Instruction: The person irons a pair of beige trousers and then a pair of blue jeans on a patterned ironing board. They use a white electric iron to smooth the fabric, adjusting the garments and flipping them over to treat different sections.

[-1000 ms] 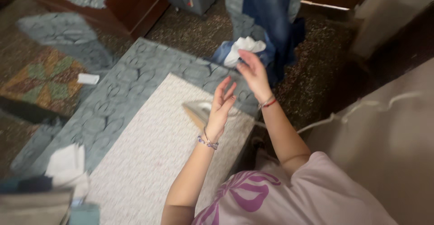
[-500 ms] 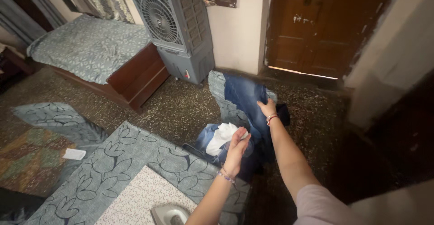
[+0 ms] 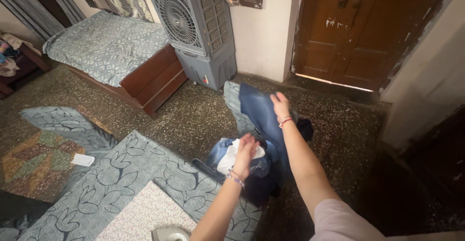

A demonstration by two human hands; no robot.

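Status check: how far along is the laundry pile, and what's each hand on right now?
Nothing looks finished: the patterned pad by the iron lies bare. In hand: the right hand is on the blue denim garment, and the left hand touches the white cloth in the heap; neither grip can be made out. Left: the whole heap of clothes on the floor.

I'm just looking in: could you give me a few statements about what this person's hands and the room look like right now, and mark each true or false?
1. The right hand grips the blue denim garment. True.
2. The left hand rests on the iron. False: it is at the pile of clothes, on the white cloth.
3. The air cooler stands beside the bed. True.
4. The wooden door stands wide open. False: it is shut.
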